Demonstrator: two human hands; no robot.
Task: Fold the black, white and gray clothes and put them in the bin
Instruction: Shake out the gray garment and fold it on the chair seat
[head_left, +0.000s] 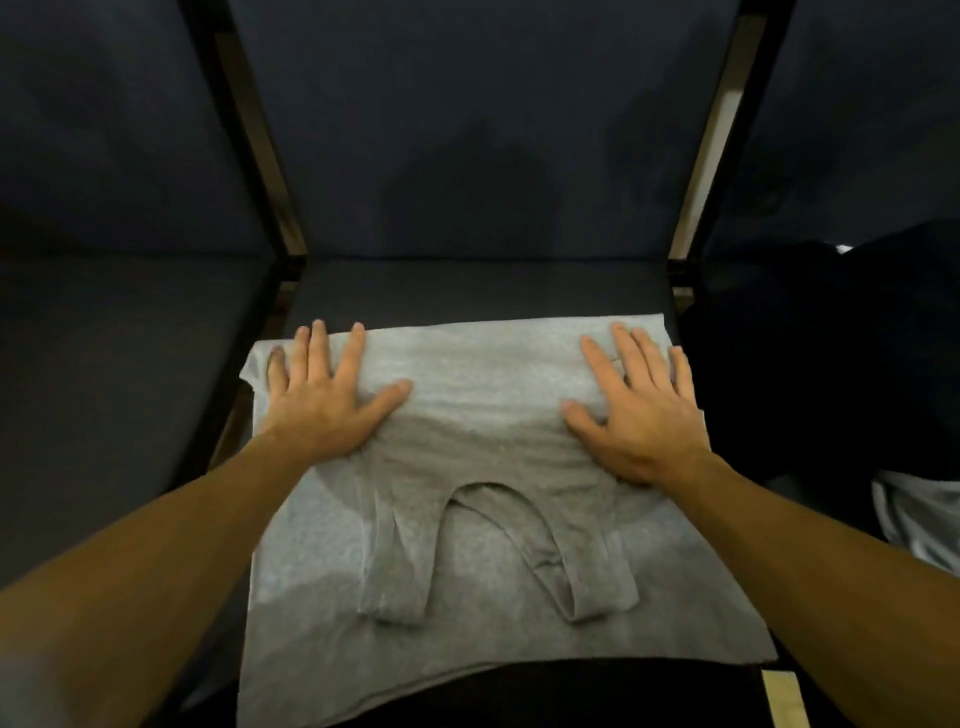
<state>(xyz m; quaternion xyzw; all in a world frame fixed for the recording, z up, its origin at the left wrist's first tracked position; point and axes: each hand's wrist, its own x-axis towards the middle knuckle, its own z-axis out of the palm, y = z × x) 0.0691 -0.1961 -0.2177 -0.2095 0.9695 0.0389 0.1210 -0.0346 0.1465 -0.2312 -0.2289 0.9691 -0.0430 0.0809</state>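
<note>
Gray tank top (483, 519) lies on a dark table (478, 288), folded once: the strapped half is doubled back over the lower half, so both straps and the scooped neckline point toward the person, fold edge along the far side. Left hand (324, 400) is flat on the far-left part of the top, fingers straight and spread, thumb angled inward, pressing the cloth, gripping nothing. Right hand (636, 410) mirrors it on the far-right part, fingers straight, palm down, also holding nothing. Near hem hangs over the table's front edge, against dark clothing at the person's waist. Two dark frame posts (249, 135) rise from the table's back corners and splay outward; dark panels behind and to both sides. At right, a black heap (810, 364) sits just beside the top's right edge; can't tell if it's clothing or a bin. Below that, a pale cloth (917, 514) at the frame edge, partly cut off. No readable labels, brands or writing anywhere.
</note>
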